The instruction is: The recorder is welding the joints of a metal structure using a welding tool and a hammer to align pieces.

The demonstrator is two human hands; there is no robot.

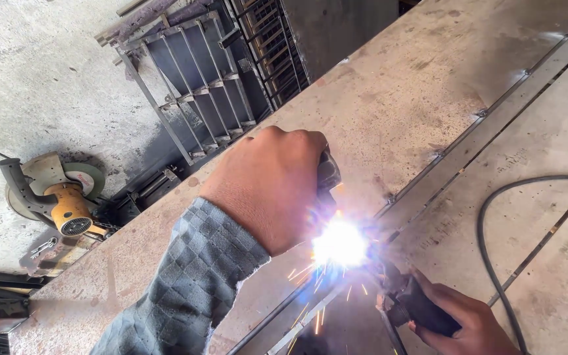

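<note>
Fingers of left hand (267, 187) wrapped rnd dark holder (328, 172) over weld flash (340, 243); right hand (465, 322) fingers grip black tool (422, 309).

At upper left I see a yellow-bodied cut-off saw (60, 197) resting on the concrete floor (27, 79). Beside it, grey metal grille frames (195, 85) lean stacked together. A black cable (494, 204) curves across the sheet at right.

Both hands (267, 187) on dark tools beside a bright welding arc (340, 244) on sheet metal (422, 85).
</note>
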